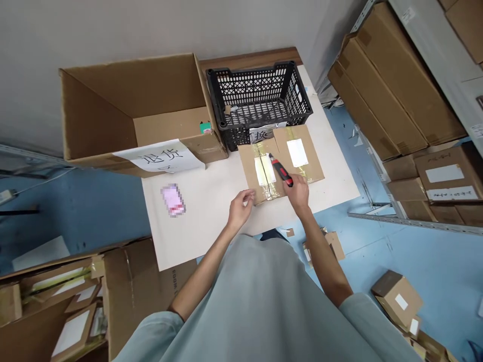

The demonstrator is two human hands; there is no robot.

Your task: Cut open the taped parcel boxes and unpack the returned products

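My right hand [298, 193] is closed around a red and black utility knife [282, 171], its tip pointing away from me over the taped cardboard box [247, 166]. Clear yellowish tape runs down the middle of that box, across a white label [264, 170]. My left hand [241, 206] is at the box's near left corner, fingers loosely curved with a gap to the thumb; whether it presses on the cardboard is hard to see. A second taped box [314, 158] with a white label lies right against the first one.
Behind the boxes stands a black plastic crate [241, 128] with a paper sign. A large open carton [90, 115] is at the left. A blurred-out phone-like object [173, 200] lies on the white table [196, 226]. Cartons fill the shelf [400, 217] at right; more boxes [398, 299] sit on the floor.
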